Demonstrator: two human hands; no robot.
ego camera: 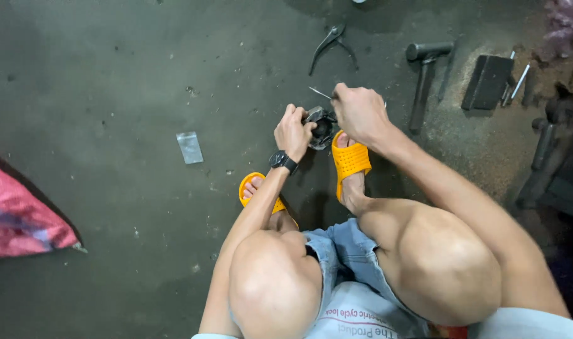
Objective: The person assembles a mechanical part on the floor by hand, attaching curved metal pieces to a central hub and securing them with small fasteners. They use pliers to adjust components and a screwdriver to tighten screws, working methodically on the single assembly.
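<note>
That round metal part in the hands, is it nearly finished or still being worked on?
Still being worked on. The left hand steadies the round metal part on the floor; the right hand pokes a thin tool at it. Pliers and a hammer lie out. How much remains cannot be told.

Dark, stained concrete floor (111,94) all round, speckled with grit. Sandy dust patch (468,135) upper right. Red-pink sack (20,216) slumped at the left edge. Small clear plastic bag (190,147) lying flat. Dim, even light, deep shadow far right.
</note>
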